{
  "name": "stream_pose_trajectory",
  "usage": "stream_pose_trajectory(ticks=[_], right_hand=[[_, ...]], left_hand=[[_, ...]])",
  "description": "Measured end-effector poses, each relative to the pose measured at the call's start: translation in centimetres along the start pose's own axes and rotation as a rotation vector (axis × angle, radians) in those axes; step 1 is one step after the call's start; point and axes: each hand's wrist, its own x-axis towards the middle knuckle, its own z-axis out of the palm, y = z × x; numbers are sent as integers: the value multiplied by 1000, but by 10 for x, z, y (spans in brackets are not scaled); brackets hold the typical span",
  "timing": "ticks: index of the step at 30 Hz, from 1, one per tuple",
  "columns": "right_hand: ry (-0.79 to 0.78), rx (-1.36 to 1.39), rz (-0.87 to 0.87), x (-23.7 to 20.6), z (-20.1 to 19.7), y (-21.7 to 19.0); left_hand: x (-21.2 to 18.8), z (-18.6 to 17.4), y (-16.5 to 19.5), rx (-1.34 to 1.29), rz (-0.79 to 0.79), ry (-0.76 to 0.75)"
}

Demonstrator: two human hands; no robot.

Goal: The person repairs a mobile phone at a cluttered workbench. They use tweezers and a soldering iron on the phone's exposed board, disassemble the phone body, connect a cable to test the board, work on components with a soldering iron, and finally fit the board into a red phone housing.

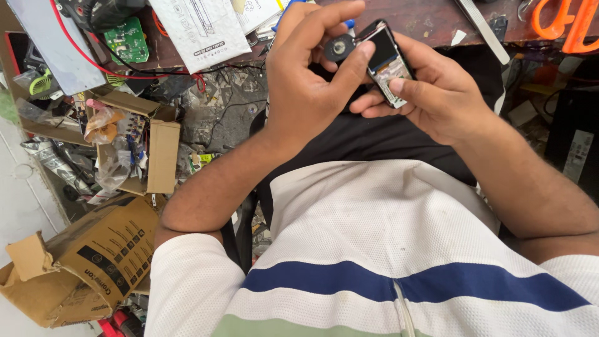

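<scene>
A small opened phone (385,59) with a dark screen and bare circuit board is held over my lap. My right hand (437,93) grips it from below and the right, thumb on its lower edge. My left hand (309,75) reaches in from the left, its thumb pressing the phone's top left side and its fingers curled over the top. A small round black part (340,47) with a metal centre sits between my left fingers, beside the phone.
A brown workbench edge (430,19) runs along the top with papers (203,28), a green circuit board (126,39), red wire (81,47) and orange scissors handles (564,22). Torn cardboard boxes (93,256) and scrap litter the floor at left.
</scene>
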Motion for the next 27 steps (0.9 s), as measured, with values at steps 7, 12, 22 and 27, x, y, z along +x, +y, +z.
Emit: stream_pose_trajectory(ticks=[7,12,22,27], right_hand=[[147,-306,-41,-2,-6,-2],[323,-45,-183,-3,-17,-2],[326,-138,-262,-12,-26,-1],[297,-300,-260,-13,-11,-7]], left_hand=[[5,0,-6,-292,-259,-152],[7,-4,-10,-402,-311,-72],[1,6,-9,-258,-316,-375],[-4,16,-11,-273,-361,-350]])
